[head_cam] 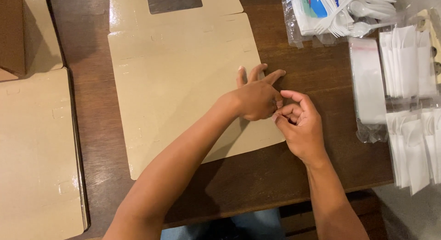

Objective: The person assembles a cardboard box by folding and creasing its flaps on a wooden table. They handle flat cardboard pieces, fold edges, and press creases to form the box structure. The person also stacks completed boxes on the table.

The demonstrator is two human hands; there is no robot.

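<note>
A tan cardboard sheet (pixel 183 84) lies on a dark brown table (pixel 312 74), beside white plastic forks (pixel 353 10) and white napkins (pixel 406 61).

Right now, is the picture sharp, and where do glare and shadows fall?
Head view: mostly sharp; soft glare patches on the flat cardboard box blank; the left hand and right hand and their arms cast dark shadows on the wooden table; the plastic forks look overexposed.

A flat tan cardboard box blank (pixel 179 79) with a cut-out window lies mid-desk; more tan blanks (pixel 36 152) stack at the left edge. Top right sits a clear bag of white plastic forks (pixel 340 12); clear sleeves of white napkins (pixel 404 97) line the right
</note>
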